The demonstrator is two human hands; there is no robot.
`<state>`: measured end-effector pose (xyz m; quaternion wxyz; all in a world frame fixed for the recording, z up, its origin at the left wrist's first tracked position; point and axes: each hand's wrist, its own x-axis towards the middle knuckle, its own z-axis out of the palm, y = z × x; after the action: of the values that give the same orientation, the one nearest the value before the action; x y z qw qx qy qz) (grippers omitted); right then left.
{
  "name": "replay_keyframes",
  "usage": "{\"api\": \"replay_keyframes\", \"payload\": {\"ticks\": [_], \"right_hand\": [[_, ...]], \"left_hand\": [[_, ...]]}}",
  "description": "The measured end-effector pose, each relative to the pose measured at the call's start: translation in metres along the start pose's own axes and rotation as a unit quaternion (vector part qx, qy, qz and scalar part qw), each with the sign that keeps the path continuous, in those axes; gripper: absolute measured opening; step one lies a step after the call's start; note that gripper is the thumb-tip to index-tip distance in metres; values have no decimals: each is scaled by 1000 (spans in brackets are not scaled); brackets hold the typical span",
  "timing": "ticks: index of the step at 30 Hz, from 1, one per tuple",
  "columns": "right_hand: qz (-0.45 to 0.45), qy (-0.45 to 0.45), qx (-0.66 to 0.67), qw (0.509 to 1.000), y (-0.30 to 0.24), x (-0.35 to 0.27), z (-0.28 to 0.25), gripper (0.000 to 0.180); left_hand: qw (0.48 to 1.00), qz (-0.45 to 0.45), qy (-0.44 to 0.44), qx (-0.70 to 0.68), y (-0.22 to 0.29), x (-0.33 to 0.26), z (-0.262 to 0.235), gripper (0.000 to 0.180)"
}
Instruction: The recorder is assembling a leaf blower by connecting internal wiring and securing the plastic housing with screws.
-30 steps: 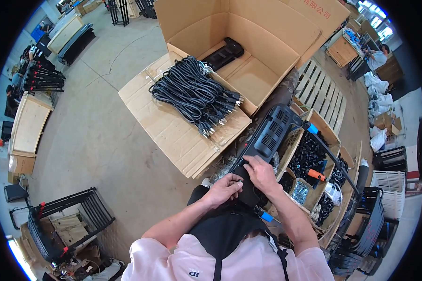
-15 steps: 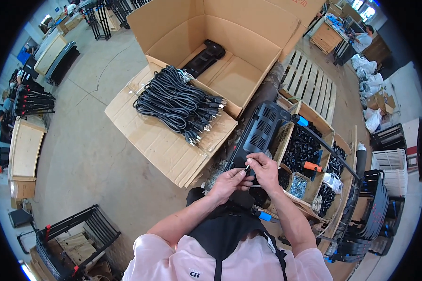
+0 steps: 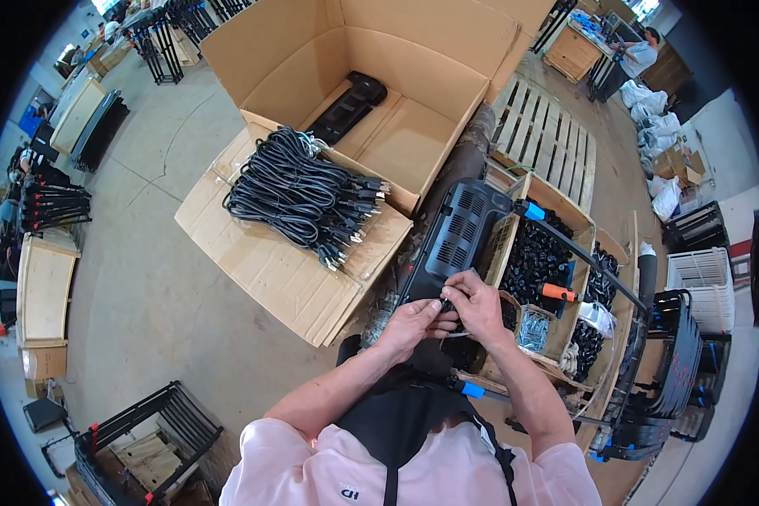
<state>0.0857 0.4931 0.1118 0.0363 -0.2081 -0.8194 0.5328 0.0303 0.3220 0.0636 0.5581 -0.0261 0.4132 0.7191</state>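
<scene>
Fingertip to fingertip, my left hand [image 3: 411, 327] and my right hand [image 3: 477, 312] meet over the near end of a black plastic housing [image 3: 462, 234] with vent slots. Both are closed in a pinch around something small and dark, mostly hidden by the fingers, so its kind does not show. The housing lies slanted just beyond my hands. To the right of it, a divided wooden tray [image 3: 503, 244] holds small black parts [image 3: 538, 257] and silver screws [image 3: 534, 331]. An orange-handled tool [image 3: 558, 293] rests among those compartments.
A large open cardboard box [image 3: 430, 135] stands ahead, with another long black part [image 3: 350, 107] inside. Bundled black cables [image 3: 291, 190] lie on its flap. A black bar with blue ends [image 3: 594, 266] crosses the tray. Beyond is a wooden pallet [image 3: 548, 139]; another person [image 3: 637, 63] stands far right.
The view has shifted a little, moving the box and cables left in the picture. My hands stay pinched together; the small light tip at my right fingers no longer shows.
</scene>
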Motion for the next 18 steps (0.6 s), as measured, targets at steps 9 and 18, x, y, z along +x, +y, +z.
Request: {"api": "replay_keyframes", "payload": {"ticks": [9, 18], "right_hand": [[-277, -60, -249, 926, -17, 15, -24, 25], [-247, 82, -262, 929, 14, 124, -32, 27]], "left_hand": [[998, 2, 44, -40, 1, 28, -1, 32], [1000, -13, 19, -14, 9, 11, 17, 48]]}}
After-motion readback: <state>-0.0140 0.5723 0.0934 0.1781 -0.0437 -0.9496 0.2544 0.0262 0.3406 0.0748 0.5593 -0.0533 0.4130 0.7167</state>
